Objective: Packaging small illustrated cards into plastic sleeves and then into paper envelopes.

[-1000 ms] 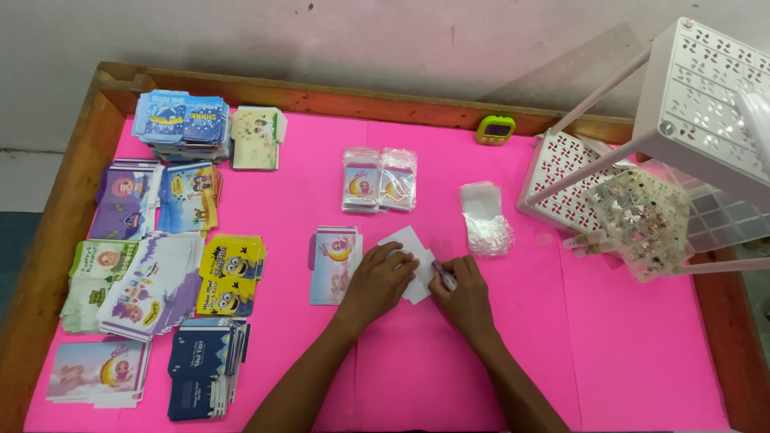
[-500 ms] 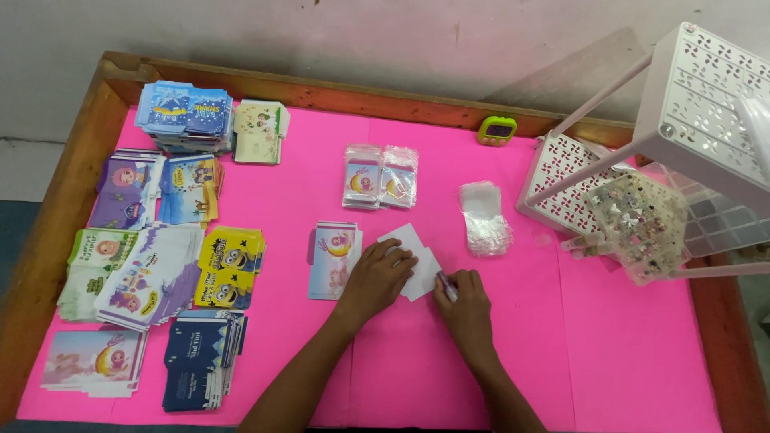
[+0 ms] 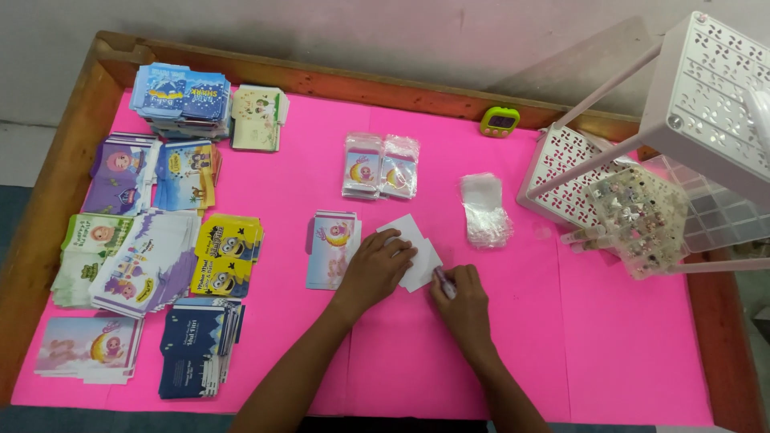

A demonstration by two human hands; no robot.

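White card (image 3: 411,240), plain, flat under left hand (image 3: 377,269), right hand (image 3: 461,297) pinching small object (image 3: 443,281)

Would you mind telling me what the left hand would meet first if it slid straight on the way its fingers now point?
The left hand already rests on the white card, fingers pointing up and right. Straight on past the card's edge, the clear plastic bag probably comes first, though the line is only roughly judged.

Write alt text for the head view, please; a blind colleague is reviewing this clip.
A person's left hand presses flat on white cards on a pink tabletop, while the right hand holds a small object at their edge. Stacks of colourful printed cards fill the left side; a white perforated rack stands at right.
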